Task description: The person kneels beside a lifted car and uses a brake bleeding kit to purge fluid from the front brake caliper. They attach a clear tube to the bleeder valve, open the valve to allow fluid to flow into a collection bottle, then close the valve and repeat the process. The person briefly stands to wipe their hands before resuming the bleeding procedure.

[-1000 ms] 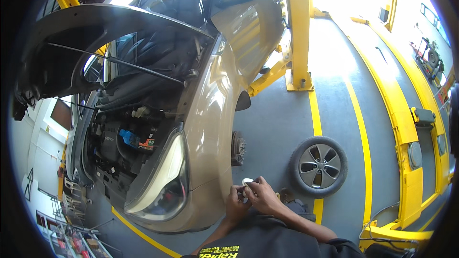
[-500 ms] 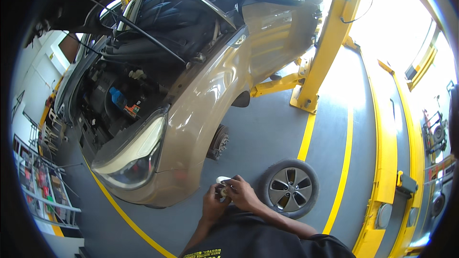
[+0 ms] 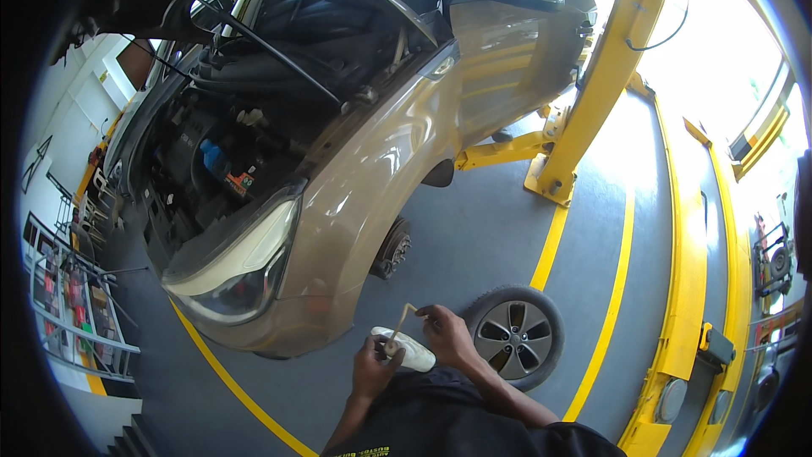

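In front of my body, low in the picture, a white plastic bottle [image 3: 416, 355] lies tilted, with a thin yellowish bent tube [image 3: 404, 322] rising from its cap end. My left hand [image 3: 372, 366] is closed around the cap end. Fingers of my right hand [image 3: 448, 334] pinch the tube's free end, above the bottle. Just beyond my hands stands a bronze-coloured car [image 3: 364, 178] with its bonnet propped up. Its bare wheel hub [image 3: 392, 249] shows under the front wing. Beside my right forearm, a wheel [image 3: 518, 335] with a grey rim lies flat on the floor.
A yellow lift post [image 3: 584, 110] stands right of the car, its arm [image 3: 503, 151] reaching underneath. Yellow ramps [image 3: 683, 288] run along the right side. Inside the engine bay sits a blue bottle [image 3: 213, 157]. A metal rack [image 3: 80, 313] with goods stands at far left.
My right hand has moved up and right from the cap, drawing the tube's end upward into sight. The bottle has come into fuller view, tilted down to the right.
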Demonstrator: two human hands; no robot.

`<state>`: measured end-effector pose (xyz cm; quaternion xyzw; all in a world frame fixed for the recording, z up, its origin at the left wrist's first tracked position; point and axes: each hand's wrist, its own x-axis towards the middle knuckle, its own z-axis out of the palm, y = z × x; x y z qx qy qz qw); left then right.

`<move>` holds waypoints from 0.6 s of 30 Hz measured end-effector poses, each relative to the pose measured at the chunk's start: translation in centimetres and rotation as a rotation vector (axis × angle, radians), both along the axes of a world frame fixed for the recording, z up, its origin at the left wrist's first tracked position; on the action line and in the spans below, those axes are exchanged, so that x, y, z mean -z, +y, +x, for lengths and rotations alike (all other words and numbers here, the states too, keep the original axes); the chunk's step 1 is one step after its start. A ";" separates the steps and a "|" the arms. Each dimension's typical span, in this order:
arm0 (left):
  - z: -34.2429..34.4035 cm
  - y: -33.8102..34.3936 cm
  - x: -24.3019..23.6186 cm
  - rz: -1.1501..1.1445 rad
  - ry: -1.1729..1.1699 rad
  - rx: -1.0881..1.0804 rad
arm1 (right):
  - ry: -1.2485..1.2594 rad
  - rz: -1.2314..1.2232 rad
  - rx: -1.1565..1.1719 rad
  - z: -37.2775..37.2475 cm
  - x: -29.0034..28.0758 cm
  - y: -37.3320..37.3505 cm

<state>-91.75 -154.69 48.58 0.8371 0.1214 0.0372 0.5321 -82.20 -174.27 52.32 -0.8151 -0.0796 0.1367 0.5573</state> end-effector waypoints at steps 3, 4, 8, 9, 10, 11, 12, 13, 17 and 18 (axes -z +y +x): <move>-0.6 0.3 -0.2 -0.011 0.032 -0.058 | -0.010 0.013 -0.221 -0.5 0.1 0.4; -0.7 0.4 -0.2 -0.046 0.030 -0.083 | -0.021 0.016 -0.307 -0.7 0.1 0.7; -1.2 0.6 0.1 -0.048 0.016 -0.171 | -0.133 0.047 -0.419 -2.0 0.1 2.0; -1.2 0.7 0.2 -0.058 0.005 -0.176 | -0.114 0.049 -0.413 -2.4 0.2 2.2; -1.3 0.7 0.3 -0.069 -0.006 -0.182 | -0.124 0.022 -0.405 -2.5 0.3 2.3; -1.4 0.6 0.5 -0.059 -0.008 -0.175 | -0.137 0.003 -0.404 -2.7 0.4 2.4; -1.4 0.6 0.6 -0.048 -0.009 -0.167 | -0.156 -0.007 -0.401 -2.8 0.5 2.4; -1.5 0.6 0.7 -0.038 -0.010 -0.160 | -0.150 -0.057 -0.411 -2.8 0.7 2.3; -1.5 0.4 0.9 -0.017 -0.009 -0.171 | -0.218 -0.158 -0.468 -2.8 1.5 1.4; -1.5 0.4 1.0 -0.030 -0.003 -0.184 | -0.253 -0.168 -0.487 -2.9 1.6 1.1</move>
